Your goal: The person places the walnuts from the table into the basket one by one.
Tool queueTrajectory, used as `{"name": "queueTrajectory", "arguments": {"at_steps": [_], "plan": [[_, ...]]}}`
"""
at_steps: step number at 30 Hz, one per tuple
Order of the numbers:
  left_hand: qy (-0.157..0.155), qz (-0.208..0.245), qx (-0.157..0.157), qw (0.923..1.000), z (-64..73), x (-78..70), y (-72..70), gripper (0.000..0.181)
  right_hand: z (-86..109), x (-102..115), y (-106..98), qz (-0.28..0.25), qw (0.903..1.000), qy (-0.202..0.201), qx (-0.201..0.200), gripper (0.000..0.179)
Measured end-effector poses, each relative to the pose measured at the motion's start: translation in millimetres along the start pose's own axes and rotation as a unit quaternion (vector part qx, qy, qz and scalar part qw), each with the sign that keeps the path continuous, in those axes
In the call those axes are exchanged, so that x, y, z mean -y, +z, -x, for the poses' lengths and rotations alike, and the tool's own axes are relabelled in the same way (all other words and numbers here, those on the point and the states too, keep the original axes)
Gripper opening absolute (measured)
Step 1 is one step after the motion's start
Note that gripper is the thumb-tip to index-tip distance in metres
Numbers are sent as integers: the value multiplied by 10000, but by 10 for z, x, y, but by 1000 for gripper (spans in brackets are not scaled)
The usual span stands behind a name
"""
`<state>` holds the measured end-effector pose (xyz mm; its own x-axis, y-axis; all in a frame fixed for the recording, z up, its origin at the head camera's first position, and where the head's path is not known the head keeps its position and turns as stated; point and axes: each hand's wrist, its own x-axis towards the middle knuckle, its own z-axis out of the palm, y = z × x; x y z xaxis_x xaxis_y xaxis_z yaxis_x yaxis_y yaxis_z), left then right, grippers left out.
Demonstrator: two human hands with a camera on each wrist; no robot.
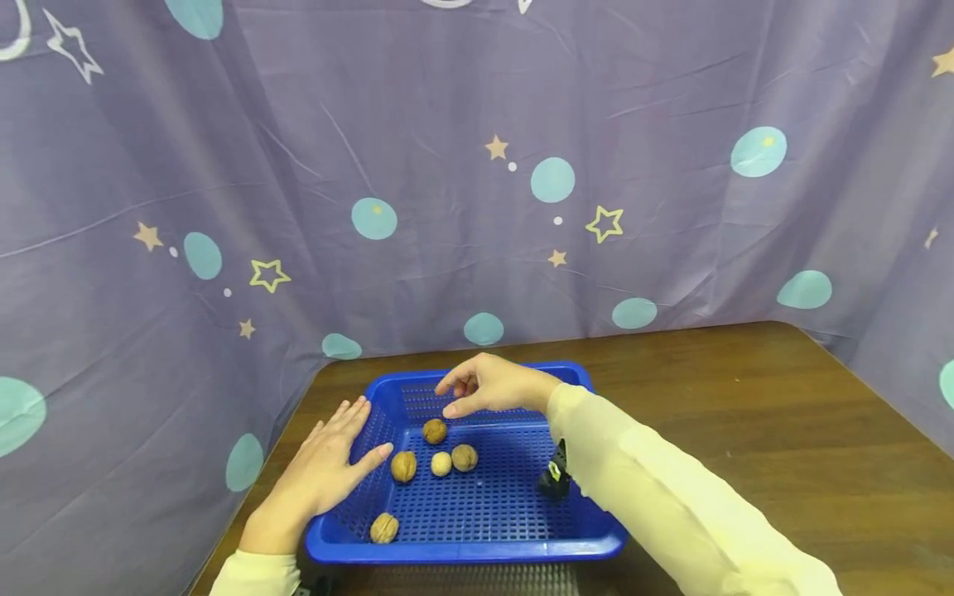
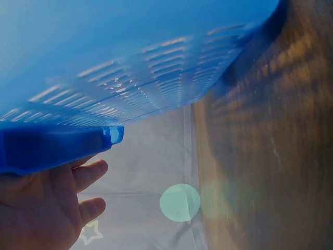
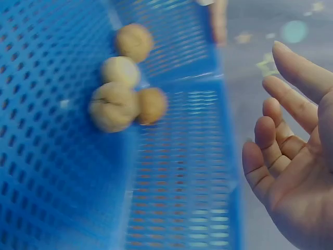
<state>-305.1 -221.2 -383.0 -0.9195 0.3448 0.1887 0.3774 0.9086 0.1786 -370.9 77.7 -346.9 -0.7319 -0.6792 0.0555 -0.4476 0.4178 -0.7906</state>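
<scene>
A blue plastic basket (image 1: 477, 550) with slotted walls holds several walnuts, among them one at the back (image 1: 435, 430) and one near the front left corner (image 1: 383, 528). Between two walnuts sits a smaller, paler round ball (image 1: 441, 463). My left hand (image 1: 320, 472) rests on the basket's left rim, fingers extended and thumb reaching over the inside. In the left wrist view its fingers (image 2: 91, 174) show beside the blue rim. Above the back of the basket hovers my right hand (image 1: 499, 385), fingers loosely bent, holding nothing. The right wrist view shows its palm (image 3: 302, 192) beyond the rim.
The basket stands on a brown wooden table (image 1: 715, 414), which extends to the right. A purple curtain (image 1: 447, 124) with stars and teal spots hangs behind and at the sides. A ridged grey surface (image 1: 477, 579) shows below the basket's front edge.
</scene>
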Motion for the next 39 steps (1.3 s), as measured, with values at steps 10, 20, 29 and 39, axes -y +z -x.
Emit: {"name": "queueTrajectory", "arguments": {"at_steps": [10,20,29,39], "plan": [[30,-30,-47,10000,-10,18,25,83,768,109,-679,-14,9945,-442,-948,34],[33,-58,-23,10000,-25,12,22,83,1687,-492,-942,274,9804,-199,-1940,28],[-31,-63,22,10000,3,23,-1,87,2027,-1133,-777,300,9826,97,-1831,29],[4,-54,-13,10000,-25,13,39,83,2057,-1517,-643,227,9890,219,-1446,37]]}}
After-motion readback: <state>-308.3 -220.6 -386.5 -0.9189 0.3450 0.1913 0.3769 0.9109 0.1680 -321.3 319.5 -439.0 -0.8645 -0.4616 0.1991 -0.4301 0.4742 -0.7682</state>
